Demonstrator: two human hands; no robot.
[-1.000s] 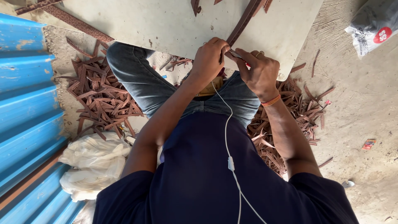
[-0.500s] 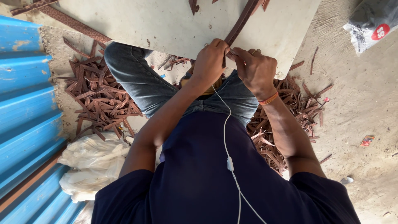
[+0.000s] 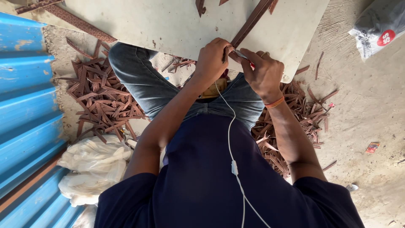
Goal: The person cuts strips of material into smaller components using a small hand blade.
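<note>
At the board's (image 3: 168,25) edge, both hands, left hand (image 3: 212,57) and right hand (image 3: 262,71), pinch the brown strip (image 3: 249,24).

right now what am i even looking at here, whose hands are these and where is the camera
There is no machine here. A camera worn on a person's head looks straight down, so you see that person's own dark blue shirt, jeans and two bare hands. A white earphone cable hangs down the chest.

The left hand and right hand meet at the near edge of a pale board that rests over the knees. Both have a grip on the end of a long brown strip that runs up across the board. The right hand, with an orange band on its wrist, also seems to hold a small tool, too hidden to name.

On the ground lie heaps of brown strip offcuts, a blue corrugated sheet and white bags.
</note>
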